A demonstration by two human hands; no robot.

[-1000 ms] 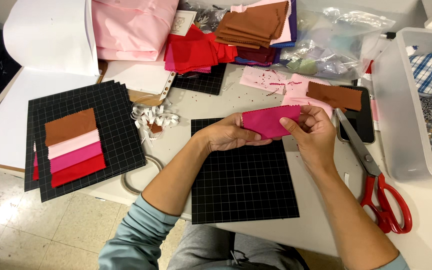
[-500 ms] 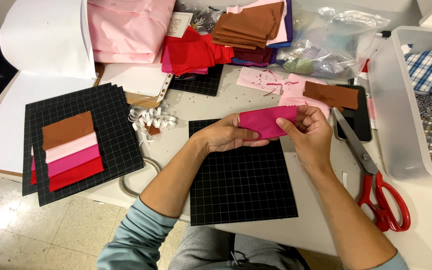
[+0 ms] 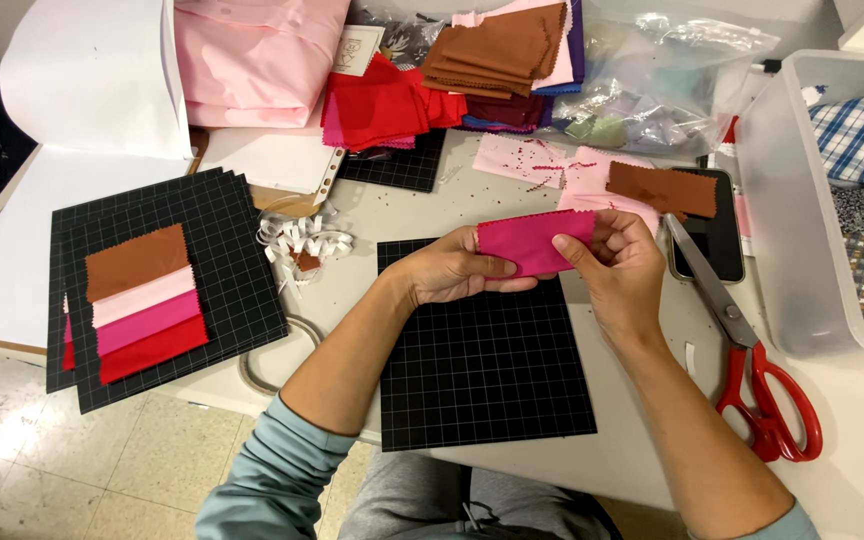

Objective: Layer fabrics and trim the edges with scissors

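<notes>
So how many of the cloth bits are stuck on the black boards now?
One black gridded board on the left already carries four swatches: brown, pale pink, hot pink, red. Both hands, left and right, hold a magenta swatch above the bare second board. A brown swatch and folded stacks wait behind.

Magenta fabric swatch [image 3: 532, 243] between both hands (above black gridded card [image 3: 487, 355]).

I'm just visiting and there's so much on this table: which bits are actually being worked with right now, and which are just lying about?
In use:
- magenta fabric swatch, held between left hand and right hand
- black grid card under the hands

Lying about:
- red-handled scissors
- card with four swatches
- brown fabric pile
- clear plastic bin
- pink folded cloth
</notes>
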